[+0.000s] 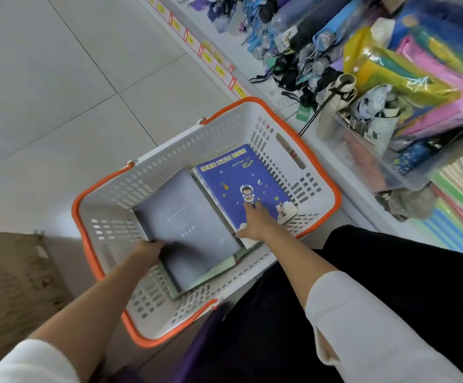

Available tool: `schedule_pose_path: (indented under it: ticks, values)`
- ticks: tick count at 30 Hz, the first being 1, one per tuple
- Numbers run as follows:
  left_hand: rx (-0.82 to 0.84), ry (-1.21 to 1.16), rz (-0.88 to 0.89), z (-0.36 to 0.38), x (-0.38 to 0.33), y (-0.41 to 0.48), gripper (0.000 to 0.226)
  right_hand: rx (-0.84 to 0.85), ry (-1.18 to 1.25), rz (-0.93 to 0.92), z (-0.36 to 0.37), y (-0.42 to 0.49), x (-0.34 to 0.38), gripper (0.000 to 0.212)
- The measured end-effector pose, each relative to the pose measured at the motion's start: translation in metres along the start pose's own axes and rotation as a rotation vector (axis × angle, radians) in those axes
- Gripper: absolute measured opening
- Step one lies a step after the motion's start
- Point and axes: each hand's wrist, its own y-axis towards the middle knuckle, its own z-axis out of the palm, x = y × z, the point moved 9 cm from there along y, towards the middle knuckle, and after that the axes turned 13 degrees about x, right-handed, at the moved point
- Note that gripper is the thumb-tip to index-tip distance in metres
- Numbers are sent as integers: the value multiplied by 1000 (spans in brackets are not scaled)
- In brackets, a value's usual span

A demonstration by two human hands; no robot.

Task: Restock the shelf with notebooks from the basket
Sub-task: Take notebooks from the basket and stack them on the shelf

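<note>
A white basket with an orange rim (106, 197) stands on the floor in front of me. Inside it lie a grey notebook (186, 225) on the left and a blue astronaut notebook (241, 183) on the right, with more notebooks under them. My left hand (149, 251) grips the near left edge of the grey notebook, which is tilted up. My right hand (255, 222) lies on the blue notebook with fingers stretched over its cover and the thumb at its near edge.
The shelf (252, 64) on the right holds folded umbrellas (302, 31), a clear bin (385, 150) and coloured plastic folders (429, 76). Striped pads (456, 217) lie on a lower shelf. A brown mat (12, 286) lies at the left on the tiled floor.
</note>
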Motion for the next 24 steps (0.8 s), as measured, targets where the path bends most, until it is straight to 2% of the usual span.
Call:
schedule_pose_path:
  ticks: [5, 10, 16, 18, 20, 21, 23, 24]
  values:
    - [106, -287, -141, 23, 5, -1, 41, -57, -115, 10, -7, 4, 3, 87]
    - [143, -364, -166, 37, 3, -11, 53, 26, 97, -28, -18, 6, 1, 76]
    - [172, -607, -4, 58, -19, -17, 20, -50, 258, -81, -46, -6, -7, 51]
    - [202, -567, 30, 54, -25, -19, 19, -69, 280, -127, -52, -16, 0, 45]
    - [187, -506, 57, 44, -30, -20, 18, -100, 314, -157, -61, -27, 10, 28]
    - [180, -497, 61, 40, -30, -21, 16, -112, 325, -176, -64, -31, 18, 28]
    - [208, -535, 47, 37, -29, -25, 7, -79, 247, -225, -61, -42, 45, 27]
    - [254, -564, 41, 39, -28, -27, 12, -48, 177, -242, -53, -48, 60, 27]
